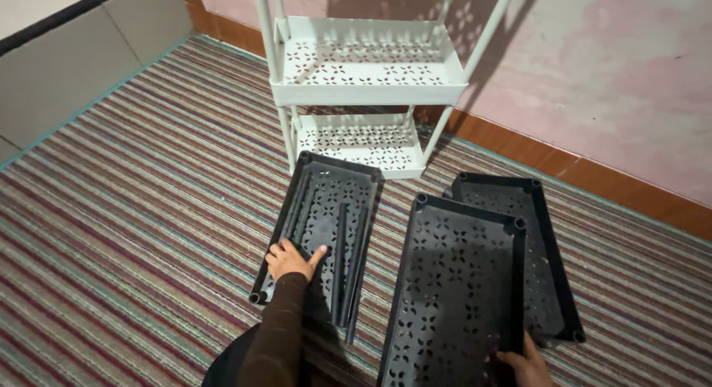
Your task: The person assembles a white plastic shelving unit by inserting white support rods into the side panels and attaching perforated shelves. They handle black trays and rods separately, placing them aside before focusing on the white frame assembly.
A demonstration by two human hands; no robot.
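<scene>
head | L hand [291, 258] flat, open in left tray [320, 224] | R hand [528, 365] grips middle tray [452, 283] edge

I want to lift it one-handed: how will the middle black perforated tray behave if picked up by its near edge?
The middle black tray looks like thin, perforated plastic, so probably light yet slightly flexible. It is long, so it may sag or tip away from the right hand. On the striped carpet it should slide little.

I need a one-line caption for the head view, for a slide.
Left hand reaches into a black tray holding poles; right hand touches another tray, near a white rack.
</scene>
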